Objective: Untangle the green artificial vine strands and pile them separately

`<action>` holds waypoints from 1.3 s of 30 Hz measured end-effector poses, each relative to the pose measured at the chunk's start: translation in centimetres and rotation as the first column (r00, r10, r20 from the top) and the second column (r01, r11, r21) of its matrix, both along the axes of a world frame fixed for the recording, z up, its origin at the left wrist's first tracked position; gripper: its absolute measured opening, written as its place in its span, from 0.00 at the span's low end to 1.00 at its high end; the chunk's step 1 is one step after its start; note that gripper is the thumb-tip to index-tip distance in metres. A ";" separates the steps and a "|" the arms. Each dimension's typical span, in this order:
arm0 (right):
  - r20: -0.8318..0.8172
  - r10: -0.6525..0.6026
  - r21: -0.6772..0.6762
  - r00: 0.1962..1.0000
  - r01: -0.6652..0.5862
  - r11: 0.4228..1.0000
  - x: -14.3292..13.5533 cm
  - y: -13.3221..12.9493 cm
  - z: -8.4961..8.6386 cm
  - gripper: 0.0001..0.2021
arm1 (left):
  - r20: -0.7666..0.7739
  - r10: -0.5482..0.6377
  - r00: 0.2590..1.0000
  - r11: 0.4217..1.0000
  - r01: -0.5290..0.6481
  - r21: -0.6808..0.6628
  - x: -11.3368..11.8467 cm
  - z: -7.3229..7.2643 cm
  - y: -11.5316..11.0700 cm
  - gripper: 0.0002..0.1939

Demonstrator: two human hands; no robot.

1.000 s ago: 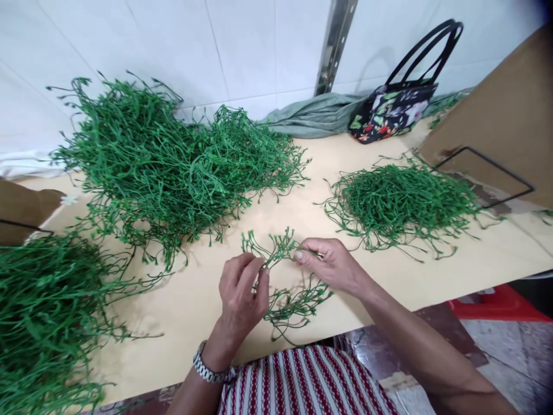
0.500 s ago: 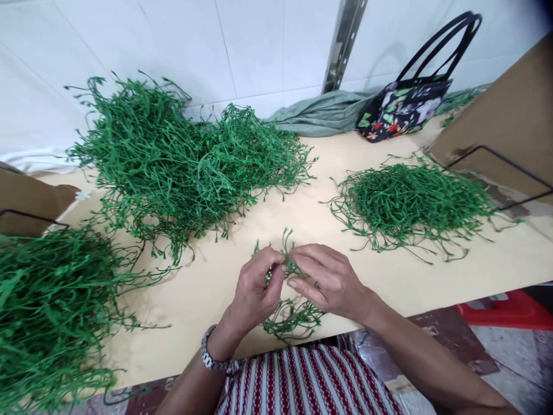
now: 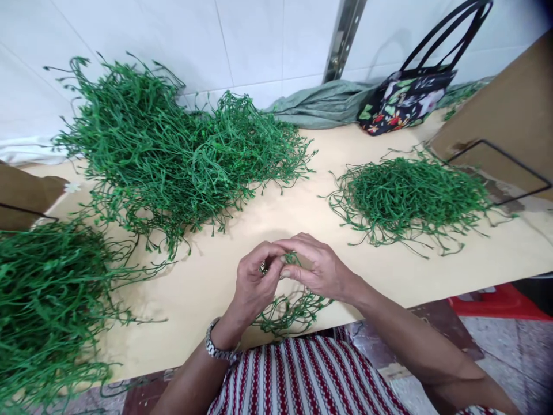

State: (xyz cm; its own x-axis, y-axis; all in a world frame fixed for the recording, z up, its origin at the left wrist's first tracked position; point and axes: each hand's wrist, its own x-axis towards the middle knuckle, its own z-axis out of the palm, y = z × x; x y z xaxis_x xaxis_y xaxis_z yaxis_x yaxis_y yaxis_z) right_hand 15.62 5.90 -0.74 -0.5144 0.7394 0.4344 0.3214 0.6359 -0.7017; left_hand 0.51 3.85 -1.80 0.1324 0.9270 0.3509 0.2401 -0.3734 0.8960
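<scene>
Right of the large green heap (image 3: pixel 173 150), a bare lane of worktop (image 3: pixel 296 213) leads back, narrowing between its stray tips and those of the smaller pile (image 3: pixel 417 193). The left hand (image 3: pixel 258 279) and right hand (image 3: pixel 317 268) block that lane's near end. In front of the heap lies open surface, bounded leftward by another pile (image 3: pixel 47 300) with straggling stems. Behind the heap, the tiled wall (image 3: pixel 250 34) shuts off passage.
</scene>
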 end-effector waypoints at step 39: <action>0.173 -0.061 -0.139 0.983 0.086 0.986 4.6 0.8 0.6 0.11 | 0.028 -0.351 0.936 0.857 0.333 -0.394 -1.9 2.5 1.5 0.09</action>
